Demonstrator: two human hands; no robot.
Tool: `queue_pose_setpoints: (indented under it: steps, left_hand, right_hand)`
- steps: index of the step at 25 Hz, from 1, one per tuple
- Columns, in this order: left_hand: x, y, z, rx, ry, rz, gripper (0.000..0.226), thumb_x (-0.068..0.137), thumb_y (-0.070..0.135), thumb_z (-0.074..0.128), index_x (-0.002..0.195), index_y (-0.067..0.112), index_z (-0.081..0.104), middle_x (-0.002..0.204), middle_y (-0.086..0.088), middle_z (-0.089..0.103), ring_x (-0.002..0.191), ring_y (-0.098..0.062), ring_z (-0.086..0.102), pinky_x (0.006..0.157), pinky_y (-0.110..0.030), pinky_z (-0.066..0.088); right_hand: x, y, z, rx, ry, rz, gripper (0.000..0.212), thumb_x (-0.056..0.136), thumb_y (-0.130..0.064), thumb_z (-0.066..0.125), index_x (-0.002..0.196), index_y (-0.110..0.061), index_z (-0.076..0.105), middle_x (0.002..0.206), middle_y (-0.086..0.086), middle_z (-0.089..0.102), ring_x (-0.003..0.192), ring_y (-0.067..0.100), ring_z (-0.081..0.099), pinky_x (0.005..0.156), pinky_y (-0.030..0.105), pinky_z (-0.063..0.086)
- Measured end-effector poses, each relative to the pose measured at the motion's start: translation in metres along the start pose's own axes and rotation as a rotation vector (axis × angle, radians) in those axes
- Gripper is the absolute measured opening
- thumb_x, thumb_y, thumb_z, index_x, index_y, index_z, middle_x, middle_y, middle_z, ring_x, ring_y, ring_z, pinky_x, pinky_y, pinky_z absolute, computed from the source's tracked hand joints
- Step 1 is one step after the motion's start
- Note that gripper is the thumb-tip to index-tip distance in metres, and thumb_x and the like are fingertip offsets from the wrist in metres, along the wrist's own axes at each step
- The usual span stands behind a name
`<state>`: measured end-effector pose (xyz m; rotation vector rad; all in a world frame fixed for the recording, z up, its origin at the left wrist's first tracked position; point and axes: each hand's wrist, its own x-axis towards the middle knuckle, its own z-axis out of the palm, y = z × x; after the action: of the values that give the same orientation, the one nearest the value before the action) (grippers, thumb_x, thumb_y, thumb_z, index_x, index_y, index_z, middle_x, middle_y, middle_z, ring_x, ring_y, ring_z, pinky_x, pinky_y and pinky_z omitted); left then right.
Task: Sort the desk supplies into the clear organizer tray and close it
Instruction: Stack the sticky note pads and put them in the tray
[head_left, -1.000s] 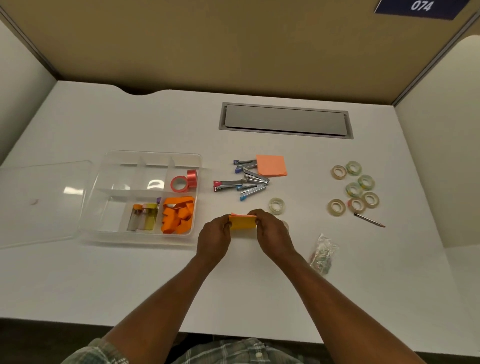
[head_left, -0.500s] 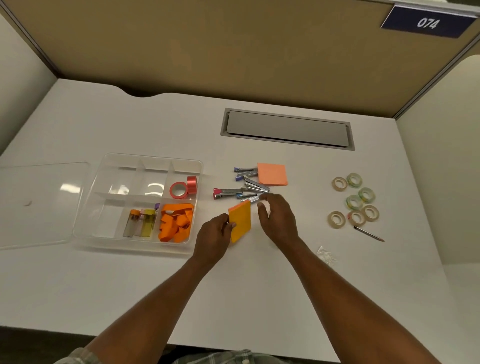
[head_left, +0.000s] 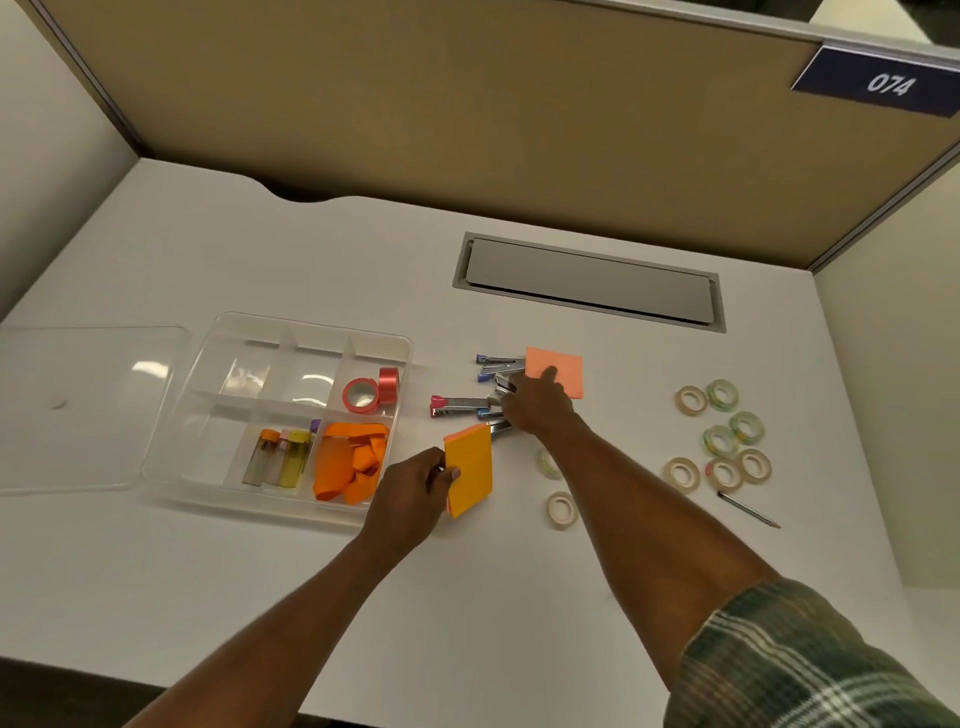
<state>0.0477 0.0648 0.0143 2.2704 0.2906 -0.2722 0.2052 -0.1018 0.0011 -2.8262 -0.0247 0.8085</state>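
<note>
In left fingers (head_left: 439, 464), orange sticky pad (head_left: 470, 470); under right fingertips (head_left: 549, 372), pink pad (head_left: 563, 370).

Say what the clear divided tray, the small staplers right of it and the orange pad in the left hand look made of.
Clear divided organizer tray: likely hard glossy plastic, see-through with bright glints. Small staplers: shiny silver bodies suggest metal, coloured ends probably plastic. Orange square pad, pinched by the left hand: matte paper, apparently stacked sheets.
</note>
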Motion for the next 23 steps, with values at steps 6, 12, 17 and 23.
queue_pose_setpoints:
  steps: [6, 12, 17, 23]
  left_hand:
    - [0.003, 0.000, -0.010, -0.021, 0.015, 0.005, 0.020, 0.098, 0.031, 0.058, 0.100, 0.012, 0.063, 0.082, -0.006, 0.069, 0.074, -0.020, 0.066, 0.066, -0.030, 0.051]
    - [0.012, 0.012, -0.027, -0.152, 0.005, 0.037, 0.026, 0.098, 0.030, 0.058, 0.119, 0.014, 0.058, 0.093, -0.002, 0.067, 0.077, -0.017, 0.066, 0.059, -0.016, 0.048]
    - [0.018, 0.025, -0.043, -0.643, -0.043, -0.071, 0.013, 0.099, 0.020, 0.059, 0.107, 0.011, 0.060, 0.090, -0.013, 0.072, 0.064, -0.018, 0.072, 0.055, -0.030, 0.057]
    - [0.015, 0.038, -0.046, -0.998, -0.117, -0.287, 0.008, 0.097, 0.017, 0.061, 0.103, 0.012, 0.061, 0.087, -0.013, 0.072, 0.064, -0.020, 0.074, 0.053, -0.029, 0.057]
  right_hand:
    - [-0.012, 0.003, -0.008, 0.082, 0.181, -0.001, 0.040, 0.098, -0.027, 0.052, 0.133, -0.008, 0.052, 0.132, 0.013, 0.054, 0.117, 0.031, 0.058, 0.096, 0.042, 0.049]
    - [-0.061, 0.024, -0.033, 0.574, 0.688, -0.109, 0.029, 0.097, -0.013, 0.055, 0.124, -0.011, 0.066, 0.127, 0.010, 0.065, 0.112, 0.030, 0.064, 0.095, 0.038, 0.051]
    - [-0.099, 0.023, -0.026, 1.326, 0.550, 0.118, 0.054, 0.093, 0.001, 0.054, 0.136, -0.031, 0.047, 0.116, 0.012, 0.057, 0.101, 0.027, 0.063, 0.076, 0.041, 0.063]
    - [-0.131, -0.021, 0.004, 1.860, 0.281, 0.310, 0.037, 0.094, 0.006, 0.048, 0.123, -0.017, 0.055, 0.120, 0.019, 0.060, 0.100, 0.034, 0.065, 0.068, 0.040, 0.060]
